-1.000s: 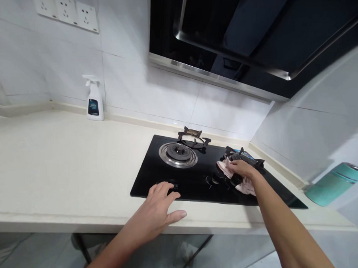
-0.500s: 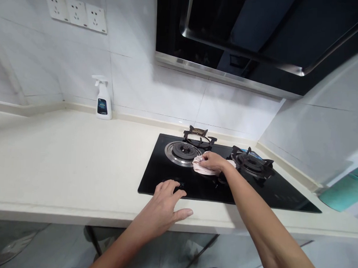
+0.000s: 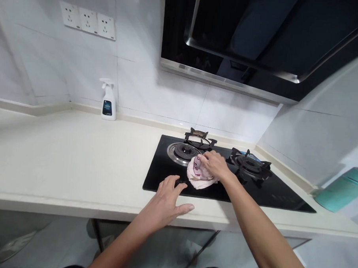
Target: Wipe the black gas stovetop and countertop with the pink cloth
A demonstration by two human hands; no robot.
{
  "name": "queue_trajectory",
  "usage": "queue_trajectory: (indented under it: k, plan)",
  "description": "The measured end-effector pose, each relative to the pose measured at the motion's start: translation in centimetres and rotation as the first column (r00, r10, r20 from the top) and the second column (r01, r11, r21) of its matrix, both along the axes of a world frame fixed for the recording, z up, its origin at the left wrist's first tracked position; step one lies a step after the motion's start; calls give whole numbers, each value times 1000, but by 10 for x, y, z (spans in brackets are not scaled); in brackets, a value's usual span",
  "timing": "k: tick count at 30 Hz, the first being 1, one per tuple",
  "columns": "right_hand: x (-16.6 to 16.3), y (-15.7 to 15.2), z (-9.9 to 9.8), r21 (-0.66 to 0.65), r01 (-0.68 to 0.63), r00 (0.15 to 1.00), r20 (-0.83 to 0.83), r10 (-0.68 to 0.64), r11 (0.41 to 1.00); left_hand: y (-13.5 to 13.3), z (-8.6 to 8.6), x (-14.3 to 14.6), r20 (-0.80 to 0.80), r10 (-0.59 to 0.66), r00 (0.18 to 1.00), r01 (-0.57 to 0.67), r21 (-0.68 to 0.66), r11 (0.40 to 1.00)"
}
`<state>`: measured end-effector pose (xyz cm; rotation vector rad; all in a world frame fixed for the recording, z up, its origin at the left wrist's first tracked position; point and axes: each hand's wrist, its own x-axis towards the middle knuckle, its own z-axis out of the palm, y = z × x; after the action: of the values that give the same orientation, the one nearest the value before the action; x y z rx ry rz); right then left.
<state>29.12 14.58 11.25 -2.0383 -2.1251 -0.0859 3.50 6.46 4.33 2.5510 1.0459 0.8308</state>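
Right hand gripping a pinkish cloth on the cooktop, at two o'clock from the left hand, that hand spreading loosely, holding nothing, by the front edge, surface stretching toward nine o'clock.

Bench: cream top, raised lip along wall. Black hob flat on bench, near front edge. White bottle upright at rear, left of hob, just beside lip. Teal canister at right end. Pan support at hob's rear edge; bench contact unclear.
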Motion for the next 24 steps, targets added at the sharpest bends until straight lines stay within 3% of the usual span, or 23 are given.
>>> queue_trajectory:
  k: [2,5,9,12,15,21,24]
  plan:
    - [-5,-2,-9,26,66,997,41,-67,997,0,0,0,-1,14,1000,-14,7,1000]
    - [-20,-16,-27,37,40,996,82,-43,999,2,-1,1,-9,26,1000,-25,42,999]
    - [-27,-51,-44,79,-136,989,76,130,988,6,-6,1,-26,41,999,-38,121,992]
    - [-14,-83,-52,195,-305,944,-69,323,932,9,-10,0,-43,26,999,-19,161,987]
    - [12,-114,-54,263,-371,876,-221,430,891,10,-13,-1,-55,16,998,-7,163,987]
    - [83,-147,-49,120,-239,887,-376,267,964,5,-7,-2,-78,-2,997,8,66,998]
    - [109,-143,-62,262,-25,932,-344,117,965,3,-2,-2,-70,-17,997,22,71,997]
